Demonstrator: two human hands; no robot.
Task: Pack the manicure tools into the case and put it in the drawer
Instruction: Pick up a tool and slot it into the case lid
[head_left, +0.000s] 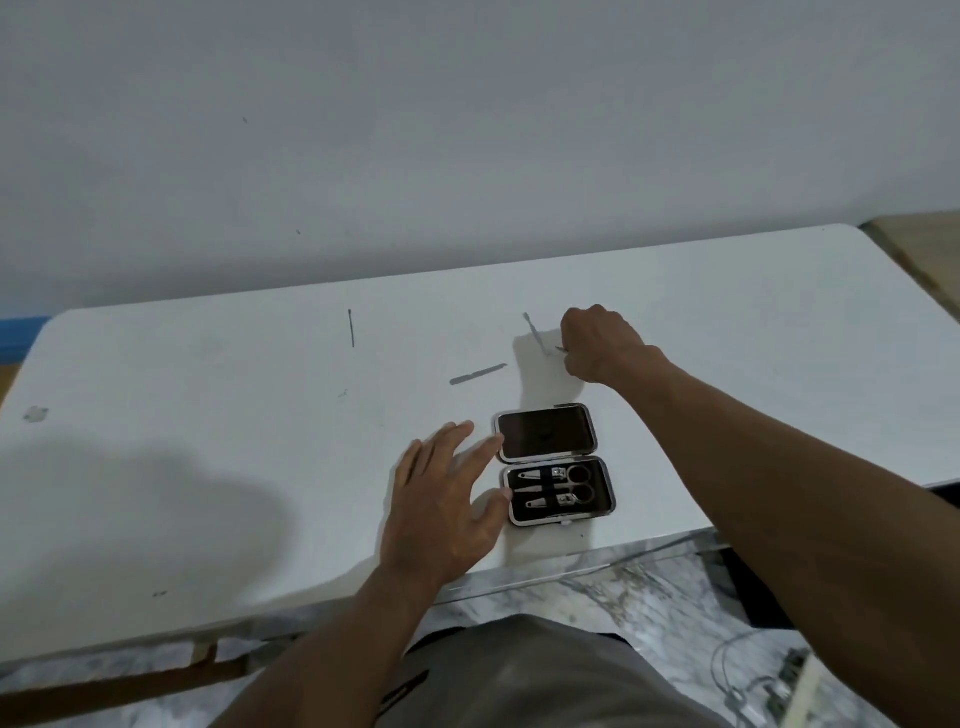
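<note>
Collecting a loose tool for the open case (556, 464)

The right hand (597, 345), fingers closed, seemingly pinched a thin tool (535, 333) on the table (208, 415); the left hand (447, 499) lay open beside the case. Next: slot it in.

A white tabletop (208, 415) with scuffed marks stands against a plain pale wall (467, 130). Below its near edge lies a grey-white marbled floor (623, 587). Past its right end, a strip of tan flooring (919, 249) shows.
</note>
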